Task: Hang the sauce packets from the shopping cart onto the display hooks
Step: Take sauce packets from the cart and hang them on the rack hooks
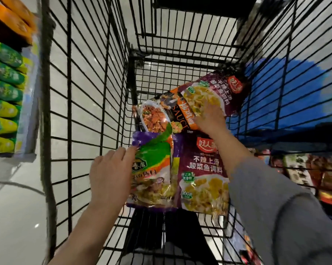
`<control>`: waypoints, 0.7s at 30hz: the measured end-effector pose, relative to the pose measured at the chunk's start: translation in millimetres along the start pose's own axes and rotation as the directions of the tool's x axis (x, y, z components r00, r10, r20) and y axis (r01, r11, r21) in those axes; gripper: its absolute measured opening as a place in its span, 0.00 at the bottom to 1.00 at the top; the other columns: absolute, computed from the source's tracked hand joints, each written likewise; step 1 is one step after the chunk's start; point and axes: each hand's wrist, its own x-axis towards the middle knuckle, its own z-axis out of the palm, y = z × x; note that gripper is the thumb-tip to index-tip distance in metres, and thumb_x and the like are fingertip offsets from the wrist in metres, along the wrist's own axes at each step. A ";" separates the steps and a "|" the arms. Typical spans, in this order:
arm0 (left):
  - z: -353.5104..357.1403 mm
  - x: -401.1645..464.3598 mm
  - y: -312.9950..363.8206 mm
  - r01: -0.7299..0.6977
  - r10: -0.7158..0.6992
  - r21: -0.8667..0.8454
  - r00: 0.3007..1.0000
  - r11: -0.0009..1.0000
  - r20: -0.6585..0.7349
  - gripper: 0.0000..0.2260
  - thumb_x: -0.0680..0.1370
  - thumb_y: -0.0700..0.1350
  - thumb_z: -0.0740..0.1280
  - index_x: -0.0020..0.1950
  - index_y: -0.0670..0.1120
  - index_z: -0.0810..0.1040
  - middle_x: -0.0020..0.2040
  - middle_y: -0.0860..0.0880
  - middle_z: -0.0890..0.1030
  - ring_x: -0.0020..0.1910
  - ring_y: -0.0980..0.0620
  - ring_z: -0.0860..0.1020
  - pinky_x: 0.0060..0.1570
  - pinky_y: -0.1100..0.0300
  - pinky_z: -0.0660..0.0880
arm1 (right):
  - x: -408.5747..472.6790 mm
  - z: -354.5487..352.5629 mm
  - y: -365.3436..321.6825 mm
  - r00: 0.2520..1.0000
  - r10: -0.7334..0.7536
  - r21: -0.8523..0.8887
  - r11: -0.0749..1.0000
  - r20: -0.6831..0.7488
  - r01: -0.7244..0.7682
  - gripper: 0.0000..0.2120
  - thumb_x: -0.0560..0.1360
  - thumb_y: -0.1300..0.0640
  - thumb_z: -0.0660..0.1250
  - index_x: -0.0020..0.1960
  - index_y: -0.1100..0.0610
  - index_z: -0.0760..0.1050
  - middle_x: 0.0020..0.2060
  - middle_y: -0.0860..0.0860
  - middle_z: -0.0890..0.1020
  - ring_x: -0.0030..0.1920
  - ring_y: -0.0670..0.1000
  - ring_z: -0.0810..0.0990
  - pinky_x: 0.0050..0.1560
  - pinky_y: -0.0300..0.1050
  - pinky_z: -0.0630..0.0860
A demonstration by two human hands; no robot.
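Observation:
I look down into a black wire shopping cart [88, 104] with several sauce packets on its floor. My left hand [111, 173] holds the left edge of a green and orange packet [153, 169]. Beside it lies a dark purple packet [203, 175] with yellow food on it. My right hand [211, 121] reaches over that one and grips the lower edge of a second purple packet [216, 92], which tilts up toward the cart's far right. Under it lies a black and orange packet [172, 115] marked SAUCE.
Green and yellow packets [4, 104] hang in rows on a display at the left, with orange ones [16, 20] above. A shelf of red and dark packages [306, 173] stands at the right, past the cart wall. A blue surface [295, 96] shows through the right wires.

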 end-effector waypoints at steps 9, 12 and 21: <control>1.5 3.2 4.0 0.088 -0.087 -0.044 0.996 0.995 0.014 0.23 0.59 0.35 0.78 0.53 0.43 0.81 0.34 0.45 0.81 0.28 0.43 0.77 0.28 0.60 0.61 | 22.9 11.6 2.8 0.999 -0.030 -0.201 0.979 -0.017 0.026 0.18 0.75 0.60 0.63 0.65 0.59 0.67 0.60 0.60 0.75 0.55 0.62 0.77 0.44 0.50 0.73; 4.0 1.3 2.8 0.095 -0.093 -0.085 0.995 0.992 0.028 0.19 0.61 0.35 0.78 0.50 0.43 0.80 0.33 0.45 0.80 0.27 0.43 0.77 0.29 0.61 0.60 | 6.6 -7.4 -5.5 0.993 -0.111 -0.237 0.966 -0.034 0.100 0.07 0.76 0.64 0.58 0.51 0.61 0.74 0.47 0.60 0.80 0.47 0.62 0.79 0.38 0.46 0.68; 6.5 -2.6 4.4 0.186 -0.186 -0.215 0.982 0.959 0.018 0.13 0.69 0.35 0.72 0.52 0.44 0.80 0.35 0.43 0.81 0.30 0.40 0.78 0.28 0.58 0.66 | -172.3 -62.1 -0.9 0.968 -0.225 -0.262 0.933 0.112 0.247 0.05 0.77 0.55 0.58 0.44 0.53 0.62 0.36 0.50 0.71 0.41 0.57 0.77 0.35 0.46 0.62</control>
